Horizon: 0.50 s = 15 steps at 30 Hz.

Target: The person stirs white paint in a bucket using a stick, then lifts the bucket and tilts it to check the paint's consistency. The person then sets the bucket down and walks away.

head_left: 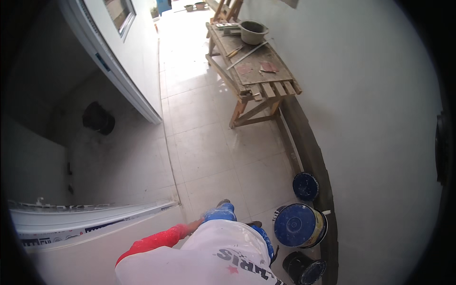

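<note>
My left hand hangs low beside my blue trousers, at the end of a red sleeve. It is nearest to my thigh, and its fingers are too small and partly hidden to make out. Nothing can be seen in it. My right hand does not show; the white shirt fills the bottom middle. Ahead to the right, a wooden bench carries a grey tub, a thin pale strip, a tool with a wooden handle and a reddish piece of sheet.
Along the right wall stand a blue-lidded bucket, a smaller blue round lid or bucket and a black bucket. To the left, a white door stands at a doorway, with a dark bucket inside. Tiled floor runs ahead.
</note>
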{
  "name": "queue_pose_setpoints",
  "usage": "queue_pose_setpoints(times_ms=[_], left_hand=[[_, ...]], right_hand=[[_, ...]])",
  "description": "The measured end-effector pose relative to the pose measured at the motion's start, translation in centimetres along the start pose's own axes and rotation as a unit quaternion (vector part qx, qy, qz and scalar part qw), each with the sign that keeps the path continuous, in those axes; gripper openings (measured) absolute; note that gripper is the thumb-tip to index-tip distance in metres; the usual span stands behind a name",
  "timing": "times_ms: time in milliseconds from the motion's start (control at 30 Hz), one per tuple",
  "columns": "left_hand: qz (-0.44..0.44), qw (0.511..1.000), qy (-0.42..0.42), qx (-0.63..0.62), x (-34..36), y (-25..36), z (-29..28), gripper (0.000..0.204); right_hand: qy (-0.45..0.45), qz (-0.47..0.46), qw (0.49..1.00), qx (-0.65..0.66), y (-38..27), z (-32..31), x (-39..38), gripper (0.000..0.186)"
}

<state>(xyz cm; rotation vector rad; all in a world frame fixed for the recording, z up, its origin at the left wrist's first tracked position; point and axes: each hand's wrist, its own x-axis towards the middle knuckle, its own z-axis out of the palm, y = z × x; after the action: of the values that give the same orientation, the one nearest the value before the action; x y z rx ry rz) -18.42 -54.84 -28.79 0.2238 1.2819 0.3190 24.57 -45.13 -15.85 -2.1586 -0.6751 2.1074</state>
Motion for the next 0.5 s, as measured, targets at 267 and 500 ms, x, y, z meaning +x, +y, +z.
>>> queue_pose_setpoints(times_ms=[267, 500], left_hand=[[-0.035, 0.966, 0.245, 0.075, -1.9, 3.8, 0.6, 0.087], [-0.054, 0.945, 0.313, 0.079, 0.3, 6.5, -2.3, 0.07]], right_hand=[[-0.082, 0.007, 0.95, -0.3, -16.8, -3.8, -0.2, 0.026], [-0.057, -0.254, 0.928, -0.268, -41.4, 3.3, 8.7, 0.029]])
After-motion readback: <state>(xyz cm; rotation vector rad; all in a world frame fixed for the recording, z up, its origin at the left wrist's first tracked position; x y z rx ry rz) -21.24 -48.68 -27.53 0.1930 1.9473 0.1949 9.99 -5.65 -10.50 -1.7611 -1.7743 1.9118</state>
